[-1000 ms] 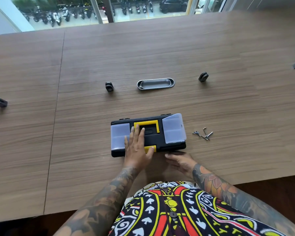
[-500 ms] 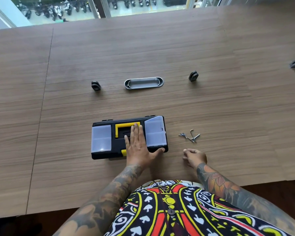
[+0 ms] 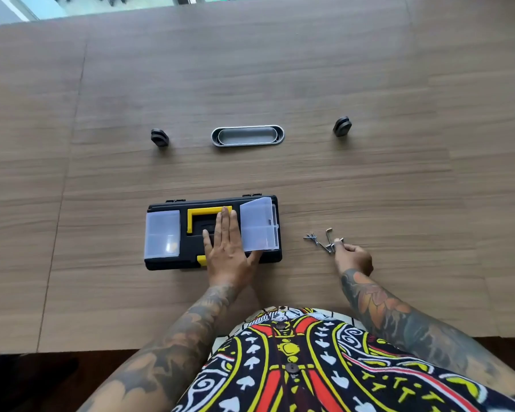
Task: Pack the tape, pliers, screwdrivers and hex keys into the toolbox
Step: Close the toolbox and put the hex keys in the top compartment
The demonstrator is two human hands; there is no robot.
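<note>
On the wood-grain table [image 3: 280, 84], near its front edge, the right hand [image 3: 354, 258] pinches at the small cluster of thin bent steel hex keys [image 3: 324, 240] lying right of the black-and-yellow plastic toolbox [image 3: 167, 263], whose closed lid the flat, open left hand [image 3: 228, 248] steadies.

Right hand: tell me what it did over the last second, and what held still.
The right hand left the toolbox front and reached right to the hex keys; its fingertips now touch them, none lifted. The left hand shifted slightly right but stayed flat on the lid. The right clear compartment cover stayed raised.
</note>
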